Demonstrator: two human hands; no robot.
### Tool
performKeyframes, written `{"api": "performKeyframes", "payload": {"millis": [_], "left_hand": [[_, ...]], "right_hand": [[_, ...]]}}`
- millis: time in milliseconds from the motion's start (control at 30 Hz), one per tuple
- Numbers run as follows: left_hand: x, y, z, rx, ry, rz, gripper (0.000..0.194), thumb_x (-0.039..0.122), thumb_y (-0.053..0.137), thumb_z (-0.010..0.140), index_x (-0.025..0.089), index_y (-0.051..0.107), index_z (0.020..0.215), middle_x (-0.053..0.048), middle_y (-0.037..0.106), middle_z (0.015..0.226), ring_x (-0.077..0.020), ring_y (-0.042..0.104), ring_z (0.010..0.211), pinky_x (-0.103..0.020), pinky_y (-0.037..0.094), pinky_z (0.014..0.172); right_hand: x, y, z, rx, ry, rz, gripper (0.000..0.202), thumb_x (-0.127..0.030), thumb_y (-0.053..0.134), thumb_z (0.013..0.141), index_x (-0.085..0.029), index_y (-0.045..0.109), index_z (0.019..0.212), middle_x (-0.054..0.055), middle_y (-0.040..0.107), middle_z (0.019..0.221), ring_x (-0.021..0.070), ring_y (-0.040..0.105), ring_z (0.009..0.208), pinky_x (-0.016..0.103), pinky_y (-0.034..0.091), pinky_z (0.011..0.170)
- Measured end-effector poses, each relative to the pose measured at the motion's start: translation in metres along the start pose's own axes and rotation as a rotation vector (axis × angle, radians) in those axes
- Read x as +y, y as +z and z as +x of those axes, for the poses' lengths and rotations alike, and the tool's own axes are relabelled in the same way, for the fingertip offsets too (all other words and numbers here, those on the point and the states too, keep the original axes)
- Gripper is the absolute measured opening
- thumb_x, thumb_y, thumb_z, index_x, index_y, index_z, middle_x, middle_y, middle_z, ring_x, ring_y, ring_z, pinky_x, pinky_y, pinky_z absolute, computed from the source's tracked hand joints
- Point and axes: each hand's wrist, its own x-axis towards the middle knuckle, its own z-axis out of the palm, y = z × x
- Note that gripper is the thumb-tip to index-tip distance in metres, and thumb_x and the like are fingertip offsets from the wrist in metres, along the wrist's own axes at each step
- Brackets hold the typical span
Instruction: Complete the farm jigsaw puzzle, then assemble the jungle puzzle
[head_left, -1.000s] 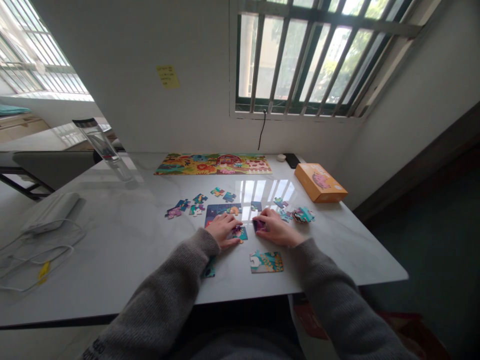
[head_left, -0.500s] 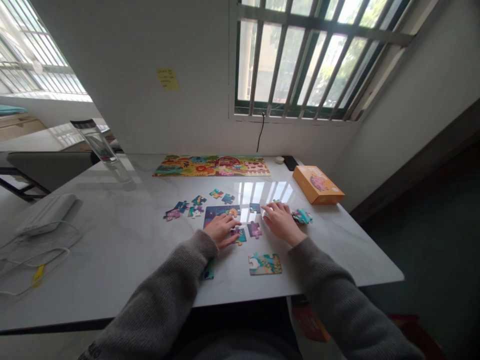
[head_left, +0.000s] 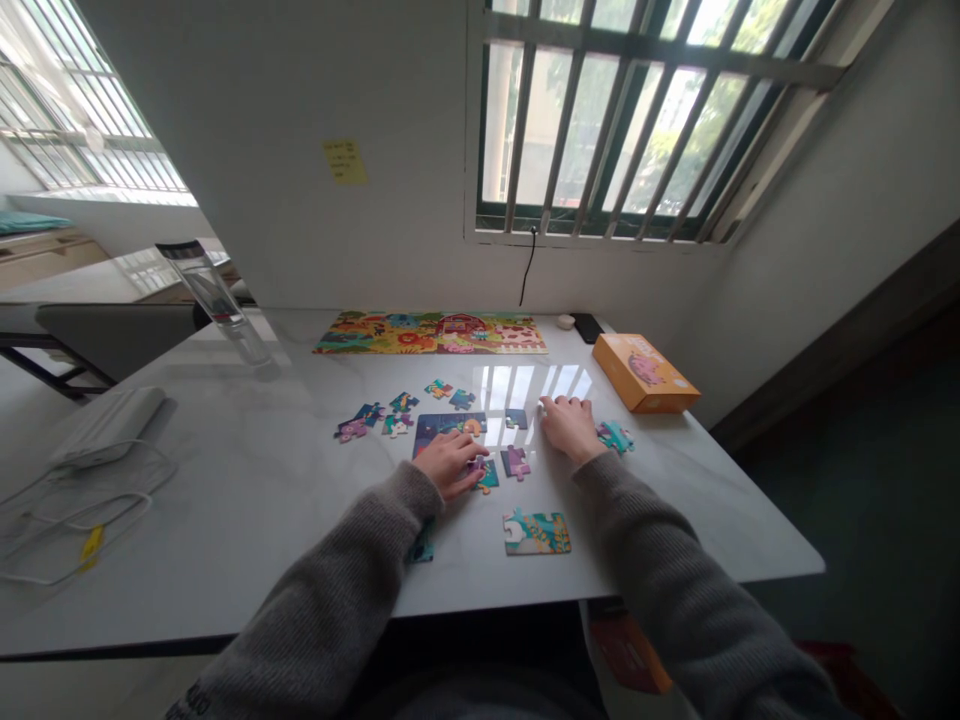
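My left hand (head_left: 450, 465) lies with its fingers stretched over the lower part of a dark blue joined puzzle section (head_left: 429, 425). A teal and orange puzzle piece (head_left: 488, 478) shows beside its fingertips. My right hand (head_left: 570, 428) rests on the table with its fingers curled down; whatever lies under them is hidden. Between my hands are a purple puzzle piece (head_left: 516, 462) and a small dark blue piece (head_left: 515, 419). Teal puzzle pieces (head_left: 616, 436) lie just right of my right hand. Nearer to me sits a teal rectangular section with orange leaves (head_left: 537, 534).
Several loose pieces (head_left: 397, 424) spread to the left. Behind them lies a long farm picture (head_left: 431, 333). An orange box (head_left: 645, 373) and a black phone (head_left: 588, 328) are at the back right. A glass bottle (head_left: 217, 300) and a white device with cables (head_left: 109, 428) stand left.
My right hand's fingers have curled in, covering a green piece that showed beyond them. My left hand stays on the puzzle section. The whole view has shifted slightly.
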Motion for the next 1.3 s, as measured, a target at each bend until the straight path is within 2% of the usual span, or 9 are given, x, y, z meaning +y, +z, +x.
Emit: {"api": "performKeyframes", "payload": {"millis": [200,367,533,633,767,867,1033,1167,1300], "left_hand": [[-0.001,0.002,0.000,0.007,-0.004,0.000,0.028,0.033,0.059,0.089,0.020,0.069,0.112,-0.009,0.067,0.100,-0.0263,0.058,0.094,-0.040,0.045,0.083],[0.001,-0.003,0.001,0.008,-0.006,-0.024,0.028,0.031,0.058,0.089,0.019,0.068,0.113,-0.011,0.067,0.103,-0.0269,0.060,0.098,-0.039,0.046,0.084],[0.008,-0.013,0.001,0.056,-0.074,-0.070,0.024,0.026,0.059,0.088,0.020,0.068,0.109,-0.009,0.068,0.100,-0.0263,0.062,0.097,-0.041,0.043,0.086],[0.014,-0.020,0.002,0.147,-0.170,-0.113,0.020,0.025,0.061,0.087,0.021,0.069,0.104,-0.005,0.069,0.092,-0.0243,0.063,0.091,-0.042,0.041,0.087],[0.021,-0.023,0.006,0.234,-0.277,-0.388,0.019,0.036,0.061,0.089,0.019,0.068,0.095,-0.003,0.068,0.087,-0.0184,0.063,0.079,-0.036,0.045,0.082],[0.025,-0.020,0.009,0.213,-0.282,-0.568,0.028,0.046,0.061,0.089,0.019,0.067,0.092,-0.003,0.067,0.089,-0.0169,0.062,0.078,-0.031,0.046,0.074],[0.022,-0.012,0.011,0.198,-0.315,-0.626,0.029,0.046,0.060,0.087,0.018,0.059,0.078,0.000,0.060,0.075,-0.0158,0.056,0.071,-0.028,0.043,0.064],[0.016,-0.013,0.011,0.324,-0.387,-0.772,0.029,0.046,0.062,0.086,0.018,0.055,0.082,0.000,0.060,0.074,-0.0154,0.058,0.068,-0.028,0.047,0.063],[0.013,-0.018,0.011,0.476,-0.425,-0.971,0.036,0.049,0.068,0.083,0.018,0.055,0.091,0.000,0.062,0.076,-0.0152,0.063,0.068,-0.030,0.054,0.067]], "right_hand": [[-0.001,0.004,-0.001,0.003,-0.113,0.140,0.051,-0.020,0.052,0.093,-0.017,0.049,0.144,0.019,0.060,0.125,0.0332,0.053,0.115,0.041,0.034,0.095],[0.001,0.013,0.005,-0.003,-0.186,0.357,0.053,-0.019,0.061,0.087,-0.015,0.056,0.139,0.018,0.058,0.119,0.0304,0.053,0.113,0.038,0.040,0.096],[0.000,0.021,0.008,0.105,-0.306,0.749,0.038,-0.009,0.054,0.086,-0.016,0.069,0.120,0.008,0.054,0.100,0.0170,0.057,0.085,0.031,0.049,0.084],[-0.009,0.013,0.002,0.140,-0.349,1.045,0.032,-0.016,0.054,0.089,-0.019,0.071,0.116,0.004,0.050,0.091,0.0147,0.055,0.076,0.031,0.050,0.075],[-0.036,-0.001,-0.012,0.219,-0.390,1.357,0.030,-0.029,0.055,0.093,-0.024,0.071,0.119,0.003,0.049,0.093,0.0134,0.053,0.077,0.030,0.050,0.070],[-0.057,-0.006,-0.021,0.260,-0.381,1.427,0.031,-0.029,0.056,0.093,-0.025,0.070,0.120,0.003,0.048,0.094,0.0135,0.052,0.079,0.029,0.049,0.070],[-0.075,-0.006,-0.031,0.228,-0.399,1.463,0.032,-0.029,0.054,0.094,-0.025,0.068,0.121,0.002,0.046,0.095,0.0126,0.051,0.077,0.027,0.049,0.067],[-0.077,-0.001,-0.033,0.183,-0.425,1.451,0.036,-0.033,0.055,0.094,-0.024,0.061,0.127,0.000,0.047,0.087,0.0130,0.053,0.074,0.028,0.050,0.069],[-0.079,0.006,-0.036,0.034,-0.486,1.481,0.037,-0.037,0.055,0.094,-0.021,0.053,0.127,-0.002,0.052,0.078,0.0143,0.057,0.069,0.029,0.050,0.066]]}}
